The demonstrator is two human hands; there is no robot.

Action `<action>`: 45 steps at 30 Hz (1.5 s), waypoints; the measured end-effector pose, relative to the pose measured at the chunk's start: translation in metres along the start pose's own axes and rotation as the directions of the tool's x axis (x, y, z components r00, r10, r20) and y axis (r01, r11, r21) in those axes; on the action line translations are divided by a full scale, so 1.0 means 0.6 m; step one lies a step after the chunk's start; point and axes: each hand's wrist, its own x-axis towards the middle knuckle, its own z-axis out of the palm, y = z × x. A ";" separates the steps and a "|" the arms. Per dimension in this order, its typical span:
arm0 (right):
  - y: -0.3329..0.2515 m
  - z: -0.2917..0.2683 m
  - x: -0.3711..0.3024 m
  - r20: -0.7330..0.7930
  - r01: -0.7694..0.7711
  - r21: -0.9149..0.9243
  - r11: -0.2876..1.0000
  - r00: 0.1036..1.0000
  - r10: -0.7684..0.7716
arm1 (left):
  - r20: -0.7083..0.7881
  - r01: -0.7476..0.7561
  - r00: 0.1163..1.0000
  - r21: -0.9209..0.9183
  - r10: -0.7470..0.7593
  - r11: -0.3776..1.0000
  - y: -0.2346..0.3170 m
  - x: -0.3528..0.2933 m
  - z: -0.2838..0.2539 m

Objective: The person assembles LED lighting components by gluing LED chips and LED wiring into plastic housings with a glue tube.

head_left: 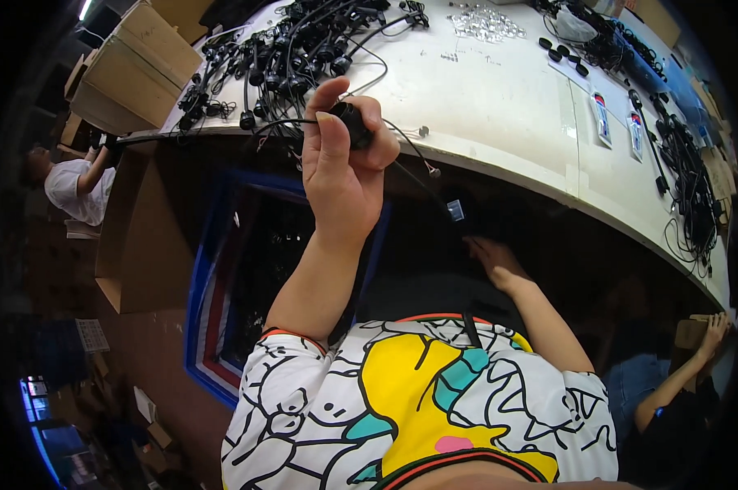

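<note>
black plug [354, 124]: left hand [340, 163] is clenching it, cable [422, 186] trailing down
right hand [493, 260]: is hanging released under white table [500, 98]

free: bare white tabletop [500, 90] mid | blocked: cable pile [295, 49] left, cables [687, 180] right

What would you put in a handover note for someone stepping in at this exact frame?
Left hand: raised at the table edge, fingers closed around a small black plug-like part with a thin black cable trailing from it.
Right hand: lower, under the table edge, open, next to the cable's small end piece; contact unclear.
Things: a heap of similar black cables on the white table, a pile of small clear parts beyond, more cables at the right, a dark blue-rimmed bin below.
Done: one cable is in hand, apart from the heap.
Left: the heap remains large.
</note>
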 end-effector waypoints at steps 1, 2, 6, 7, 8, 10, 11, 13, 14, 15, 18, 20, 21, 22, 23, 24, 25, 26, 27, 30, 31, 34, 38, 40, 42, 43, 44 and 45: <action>0.011 0.004 0.002 -0.006 0.011 -0.002 1.000 1.000 -0.011 | -0.003 0.010 1.000 0.013 -0.010 1.000 0.007 0.002 0.000; 0.039 0.014 0.008 -0.036 0.117 -0.073 0.990 0.992 -0.120 | 0.012 0.009 1.000 0.021 -0.009 1.000 0.013 0.006 -0.005; 0.035 0.014 0.009 0.028 0.163 -0.316 0.935 0.986 -0.162 | -0.023 -0.027 0.999 0.052 0.029 0.998 0.044 0.012 -0.007; 0.023 0.010 0.008 0.095 0.104 -0.439 0.892 0.993 -0.069 | -0.026 -0.027 0.999 0.056 0.028 0.998 0.049 0.015 -0.011; 0.026 0.012 0.009 0.099 0.106 -0.437 0.893 0.993 -0.069 | -0.036 -0.016 0.999 0.061 0.018 0.998 0.053 0.017 -0.016; 0.040 0.015 0.001 0.179 0.100 -0.538 0.837 0.984 -0.003 | -0.009 0.013 1.000 0.057 -0.012 0.998 0.053 0.015 -0.018; 0.039 0.011 -0.005 0.175 0.094 -0.537 0.838 0.985 0.002 | -0.007 0.018 1.000 0.053 -0.018 0.998 0.049 0.012 -0.015; 0.027 -0.016 -0.032 0.074 0.192 -0.429 0.883 0.981 -0.178 | 0.061 0.105 0.992 0.113 -0.113 0.988 0.025 0.000 -0.005; 0.011 -0.042 -0.030 0.039 0.260 -0.274 0.926 0.965 -0.260 | 0.103 0.160 0.980 0.096 -0.169 0.982 0.005 -0.012 -0.006; -0.016 -0.080 -0.027 -0.021 0.315 -0.116 0.942 0.947 -0.320 | 0.087 0.237 0.965 0.109 -0.247 0.965 -0.017 -0.026 0.009; -0.169 -0.168 -0.063 -0.350 0.470 -0.150 0.870 0.798 -0.491 | 0.103 0.435 0.882 0.198 -0.460 0.878 -0.071 -0.065 0.035; -0.227 -0.186 -0.076 -0.439 0.536 -0.294 0.791 0.660 -0.610 | 0.117 0.499 0.843 0.194 -0.525 0.845 -0.106 -0.086 0.051; -0.244 -0.190 -0.070 -0.420 0.554 -0.436 0.709 0.571 -0.705 | 0.152 0.510 0.828 0.195 -0.540 0.838 -0.132 -0.095 0.045; -0.250 -0.183 -0.058 -0.374 0.559 -0.441 0.702 0.596 -0.710 | 0.114 0.537 0.813 0.236 -0.572 0.810 -0.145 -0.107 0.045; -0.249 -0.177 -0.045 -0.333 0.553 -0.460 0.695 0.618 -0.712 | 0.096 0.554 0.797 0.274 -0.596 0.786 -0.154 -0.122 0.042; -0.250 -0.166 -0.038 -0.305 0.501 -0.512 0.698 0.653 -0.693 | 0.081 0.503 0.834 0.296 -0.546 0.812 -0.174 -0.141 0.030; -0.235 -0.153 -0.028 -0.276 0.471 -0.529 0.706 0.691 -0.668 | 0.083 0.540 0.819 0.226 -0.568 0.811 -0.183 -0.158 0.023; -0.221 -0.145 -0.023 -0.249 0.461 -0.501 0.733 0.734 -0.632 | 0.093 0.542 0.796 0.329 -0.598 0.773 -0.182 -0.164 0.022; -0.216 -0.136 -0.027 -0.231 0.424 -0.530 0.734 0.761 -0.607 | 0.116 0.567 0.779 0.288 -0.616 0.771 -0.184 -0.170 0.019; -0.194 -0.113 -0.034 -0.288 0.408 -0.416 0.812 0.788 -0.544 | 0.168 0.535 0.782 0.313 -0.601 0.784 -0.187 -0.186 0.017; -0.188 -0.107 -0.030 -0.314 0.440 -0.326 0.837 0.784 -0.535 | 0.161 0.550 0.766 0.338 -0.623 0.764 -0.185 -0.194 0.007; -0.168 -0.117 -0.041 -0.493 0.457 -0.028 0.889 0.767 -0.410 | 0.165 0.658 0.670 0.321 -0.724 0.682 -0.201 -0.184 -0.010; -0.156 -0.105 -0.049 -0.478 0.331 0.156 0.931 0.850 -0.222 | 0.304 0.565 0.612 0.477 -0.730 0.673 -0.204 -0.177 0.013; -0.147 -0.096 -0.043 -0.456 0.303 0.206 0.930 0.871 -0.183 | 0.298 0.622 0.525 0.504 -0.797 0.599 -0.201 -0.175 -0.003; -0.149 -0.095 -0.040 -0.408 0.288 0.284 0.915 0.900 -0.156 | 0.370 0.573 0.582 0.444 -0.724 0.688 -0.195 -0.168 -0.007; -0.151 -0.100 -0.039 -0.368 0.280 0.249 0.927 0.913 -0.177 | 0.341 0.475 0.614 0.561 -0.712 0.678 -0.194 -0.164 -0.022; -0.156 -0.104 -0.041 -0.335 0.290 0.170 0.942 0.916 -0.222 | 0.239 0.541 0.630 0.547 -0.739 0.639 -0.175 -0.155 -0.030; -0.155 -0.104 -0.041 -0.315 0.299 0.096 0.950 0.914 -0.256 | 0.147 0.604 0.625 0.532 -0.767 0.594 -0.153 -0.133 -0.033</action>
